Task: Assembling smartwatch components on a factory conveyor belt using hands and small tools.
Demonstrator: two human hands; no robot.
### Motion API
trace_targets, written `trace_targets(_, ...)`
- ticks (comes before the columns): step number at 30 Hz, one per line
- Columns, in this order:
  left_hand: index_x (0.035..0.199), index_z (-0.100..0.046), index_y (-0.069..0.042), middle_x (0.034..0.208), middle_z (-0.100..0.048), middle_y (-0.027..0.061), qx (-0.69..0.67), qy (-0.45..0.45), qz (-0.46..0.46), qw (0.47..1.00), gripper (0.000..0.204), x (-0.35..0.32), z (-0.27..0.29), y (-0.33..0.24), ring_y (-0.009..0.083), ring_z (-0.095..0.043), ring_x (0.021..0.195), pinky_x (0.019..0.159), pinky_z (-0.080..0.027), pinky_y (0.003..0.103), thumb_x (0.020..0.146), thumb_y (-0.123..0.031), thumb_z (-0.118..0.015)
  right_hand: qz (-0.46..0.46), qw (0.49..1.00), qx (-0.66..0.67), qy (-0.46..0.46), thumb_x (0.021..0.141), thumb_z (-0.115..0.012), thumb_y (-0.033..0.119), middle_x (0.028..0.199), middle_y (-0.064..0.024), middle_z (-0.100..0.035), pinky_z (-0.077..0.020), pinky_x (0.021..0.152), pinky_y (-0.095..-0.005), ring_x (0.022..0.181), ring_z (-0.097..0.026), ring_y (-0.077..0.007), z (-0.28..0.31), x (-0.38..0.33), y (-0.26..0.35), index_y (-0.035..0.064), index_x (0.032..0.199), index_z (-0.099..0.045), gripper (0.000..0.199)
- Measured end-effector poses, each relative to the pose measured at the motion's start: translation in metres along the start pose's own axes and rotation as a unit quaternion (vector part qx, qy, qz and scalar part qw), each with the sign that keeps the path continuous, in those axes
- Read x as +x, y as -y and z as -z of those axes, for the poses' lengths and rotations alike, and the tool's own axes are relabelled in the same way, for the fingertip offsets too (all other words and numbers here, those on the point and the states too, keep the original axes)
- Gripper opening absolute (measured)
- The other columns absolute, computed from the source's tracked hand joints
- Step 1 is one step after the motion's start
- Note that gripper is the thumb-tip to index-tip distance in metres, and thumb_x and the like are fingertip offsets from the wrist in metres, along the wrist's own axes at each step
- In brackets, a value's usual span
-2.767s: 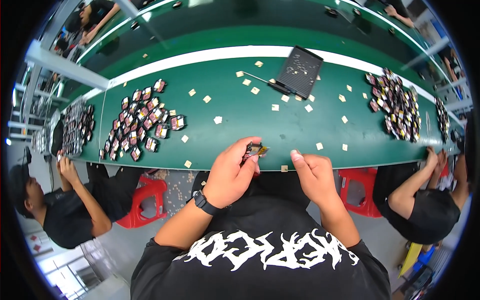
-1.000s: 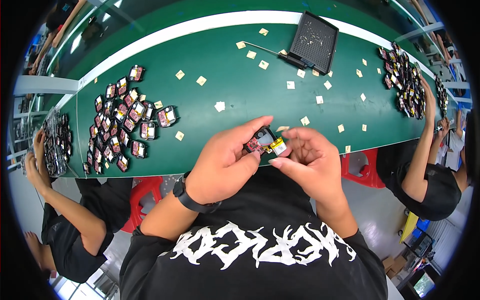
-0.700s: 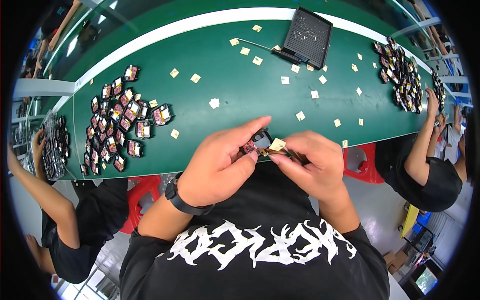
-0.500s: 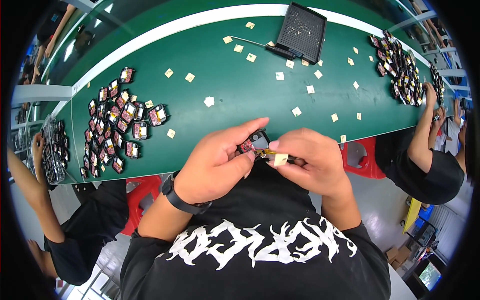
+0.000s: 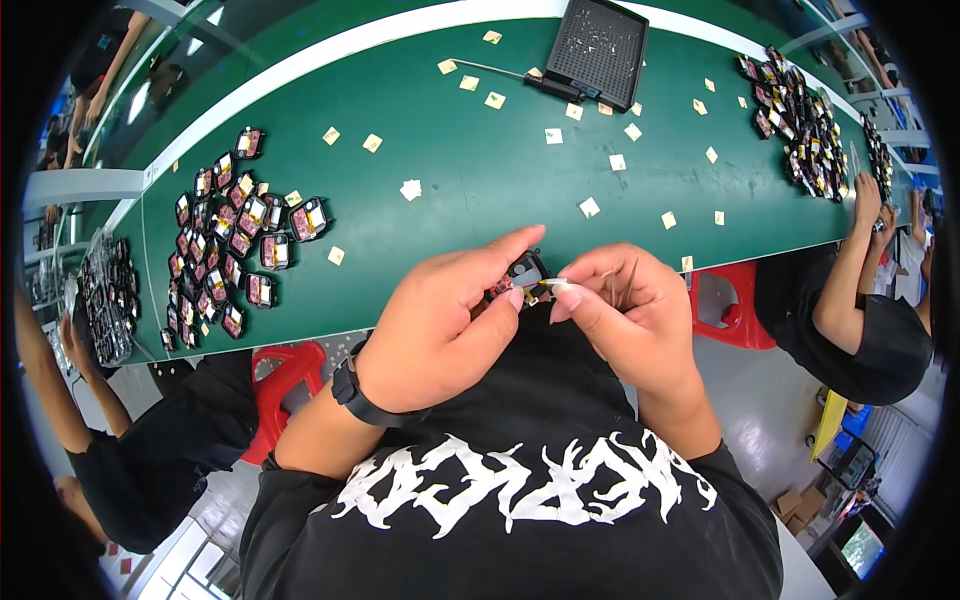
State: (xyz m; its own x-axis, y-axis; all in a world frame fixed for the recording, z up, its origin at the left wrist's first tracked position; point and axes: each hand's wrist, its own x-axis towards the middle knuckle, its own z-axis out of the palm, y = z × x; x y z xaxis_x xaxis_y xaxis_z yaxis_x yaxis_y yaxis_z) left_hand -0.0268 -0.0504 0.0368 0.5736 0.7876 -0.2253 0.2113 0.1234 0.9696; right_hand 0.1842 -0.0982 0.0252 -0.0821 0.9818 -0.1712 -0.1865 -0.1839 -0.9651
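Over the near edge of the table, my left hand [image 5: 435, 325] is closed around a small black electronic device housing [image 5: 527, 268] with a red circuit board inside. Its thumb presses on the near side of the housing. Just to the right, my right hand [image 5: 640, 325] pinches a small whitish piece [image 5: 556, 282] between thumb and index finger, against the housing's right side. Some yellow shows beside that piece. A slim pointed tool, perhaps tweezers [image 5: 629, 283], sticks up among the right fingers. The fingers hide part of the housing.
Similar open housings [image 5: 225, 235] are heaped at left, more [image 5: 805, 135] at far right. Square paper pieces [image 5: 589, 207] lie scattered over the green table [image 5: 480, 190]. A black tray [image 5: 600, 50] and a screwdriver [image 5: 545, 85] lie at the back. Co-workers sit on both sides.
My right hand has turned, its thumb now uppermost and the pointed tool showing among its fingers. The cream square seen at its fingertips is no longer visible there. The left hand keeps the housing.
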Motion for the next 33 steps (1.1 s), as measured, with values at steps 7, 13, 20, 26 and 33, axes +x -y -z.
trace_targets(7,0.138,-0.059,0.005,0.084,-0.066,0.0075,0.092,-0.050,-0.083,0.991,0.046,0.001,-0.008,0.001,0.0123,-0.059,0.070,0.068,-0.048,0.027,0.092,0.002,-0.055,-0.013,1.000,-0.010,-0.011,0.097,-0.069,0.001,0.091,-0.0060,-0.073,-0.0504,0.062,-0.0202,0.072,-0.064,-0.0040,-0.006,-0.009,-0.001,-0.0032,0.106,-0.066,0.011)
trace_targets(13,0.135,-0.061,0.004,0.085,-0.068,0.0126,0.118,-0.062,-0.143,0.981,0.045,0.002,-0.016,0.002,0.0242,-0.065,0.074,0.072,-0.051,0.033,0.091,0.002,-0.055,0.165,0.968,-0.176,-0.065,0.094,-0.071,0.001,0.084,-0.0088,-0.074,-0.0474,0.057,-0.0205,0.066,-0.063,-0.0076,-0.012,-0.013,-0.022,-0.0041,0.102,-0.070,0.010)
trace_targets(20,0.145,-0.053,0.001,0.088,-0.066,0.0133,0.144,-0.048,-0.154,0.976,0.054,0.000,-0.025,0.005,0.0278,-0.064,0.079,0.074,-0.051,0.036,0.091,0.004,-0.055,-0.023,0.995,-0.002,-0.100,0.094,-0.075,0.006,0.084,-0.0045,-0.072,-0.0467,0.059,-0.0218,0.067,-0.059,-0.0055,-0.015,-0.019,-0.012,-0.0028,0.106,-0.074,0.015)
trace_targets(26,0.146,-0.052,0.000,0.085,-0.064,0.0101,0.136,-0.022,-0.160,0.977,0.053,-0.004,-0.025,0.006,0.0222,-0.063,0.074,0.071,-0.050,0.033,0.093,0.004,-0.055,0.005,0.993,0.020,-0.112,0.090,-0.078,0.002,0.080,0.0010,-0.061,-0.0458,0.060,-0.0202,0.069,-0.056,-0.0033,-0.010,-0.020,-0.026,-0.0025,0.098,-0.068,0.014)
trace_targets(33,0.147,-0.052,-0.001,0.079,-0.060,0.0047,0.079,0.019,-0.090,0.993,0.051,-0.010,-0.026,0.012,0.0145,-0.060,0.069,0.068,-0.049,0.029,0.096,0.000,-0.053,-0.039,0.991,0.107,-0.075,0.087,-0.081,0.001,0.081,0.0035,-0.052,-0.0478,0.067,-0.0178,0.075,-0.053,-0.0013,-0.005,-0.012,-0.027,0.0033,0.106,-0.056,0.031)
